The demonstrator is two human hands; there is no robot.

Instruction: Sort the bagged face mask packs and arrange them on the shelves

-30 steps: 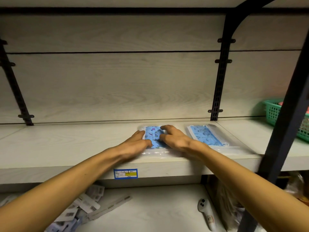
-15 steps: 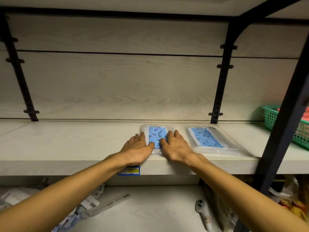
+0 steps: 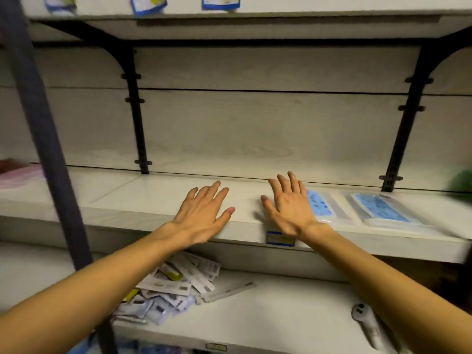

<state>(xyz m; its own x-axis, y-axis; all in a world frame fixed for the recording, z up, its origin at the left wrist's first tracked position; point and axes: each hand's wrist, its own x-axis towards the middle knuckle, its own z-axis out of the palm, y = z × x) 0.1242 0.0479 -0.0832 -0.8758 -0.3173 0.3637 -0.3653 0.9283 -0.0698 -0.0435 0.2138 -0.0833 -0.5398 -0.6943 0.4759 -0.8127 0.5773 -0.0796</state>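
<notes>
Flat hands point(image 3: 201, 215) (2 mask packs point(image 3: 320, 206) rightward)

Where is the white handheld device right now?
The white device lies on the lower shelf, at the lower right of the head view, under the right forearm and right of the packet pile.

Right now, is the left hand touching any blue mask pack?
Apart. The head view shows the left hand over bare shelf, with the right hand between it and the nearest mask pack.
</notes>
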